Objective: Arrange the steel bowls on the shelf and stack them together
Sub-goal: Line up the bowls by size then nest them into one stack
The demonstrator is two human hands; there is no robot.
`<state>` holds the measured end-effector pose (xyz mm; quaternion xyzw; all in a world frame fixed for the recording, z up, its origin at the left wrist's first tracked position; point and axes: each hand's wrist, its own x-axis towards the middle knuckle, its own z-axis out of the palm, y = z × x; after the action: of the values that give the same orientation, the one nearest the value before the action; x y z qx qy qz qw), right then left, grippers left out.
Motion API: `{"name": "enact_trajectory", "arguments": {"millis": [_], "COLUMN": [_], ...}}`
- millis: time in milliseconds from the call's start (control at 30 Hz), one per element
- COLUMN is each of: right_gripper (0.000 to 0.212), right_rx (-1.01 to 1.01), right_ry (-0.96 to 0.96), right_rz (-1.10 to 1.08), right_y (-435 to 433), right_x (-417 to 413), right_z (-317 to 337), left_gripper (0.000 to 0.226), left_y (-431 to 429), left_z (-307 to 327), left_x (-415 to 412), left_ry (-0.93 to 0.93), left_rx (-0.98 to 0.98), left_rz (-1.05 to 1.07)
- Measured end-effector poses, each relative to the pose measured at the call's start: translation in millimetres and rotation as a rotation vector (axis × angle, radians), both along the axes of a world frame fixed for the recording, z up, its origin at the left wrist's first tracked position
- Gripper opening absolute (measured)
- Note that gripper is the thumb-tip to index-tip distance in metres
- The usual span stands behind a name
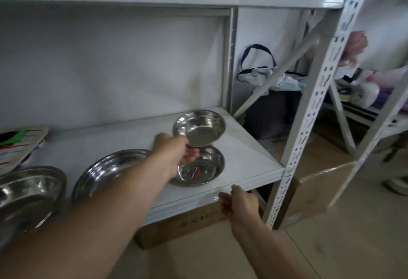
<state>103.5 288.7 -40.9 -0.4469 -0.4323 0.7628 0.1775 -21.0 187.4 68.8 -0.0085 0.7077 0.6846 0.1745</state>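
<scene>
My left hand (174, 155) grips the near rim of a small steel bowl (199, 127) and holds it tilted in the air. Right below it a second small steel bowl (199, 168) with a round sticker inside rests on the white shelf (247, 159). A wider steel bowl (106, 170) lies to the left, partly hidden by my forearm. Another large steel bowl (26, 192) sits at the far left edge. My right hand (239, 204) rests against the shelf's front edge, fingers curled, holding nothing I can see.
A perforated white upright (309, 111) stands at the shelf's right corner. A cardboard box (181, 228) sits under the shelf. A colourful flat item (19, 142) lies at the back left. Bags (265, 93) and another rack are to the right.
</scene>
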Motion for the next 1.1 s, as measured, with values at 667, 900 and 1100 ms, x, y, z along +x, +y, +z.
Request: {"name": "enact_trajectory", "arguments": {"millis": [667, 900, 1100], "right_gripper": [0.031, 0.028, 0.024], "right_rx": [0.065, 0.077, 0.14], "right_ry": [0.023, 0.001, -0.005], "right_rz": [-0.008, -0.015, -0.005], "right_y": [38, 41, 36], "right_x": [24, 24, 31], "right_z": [-24, -24, -8], "left_gripper": [0.035, 0.023, 0.024], "left_y": [162, 151, 78], "left_z": [-92, -78, -70], "left_x": [47, 57, 78], "left_ry": [-0.268, -0.271, -0.162], "left_rx": [-0.041, -0.057, -0.083], "left_rz": [0.046, -0.077, -0.189]}}
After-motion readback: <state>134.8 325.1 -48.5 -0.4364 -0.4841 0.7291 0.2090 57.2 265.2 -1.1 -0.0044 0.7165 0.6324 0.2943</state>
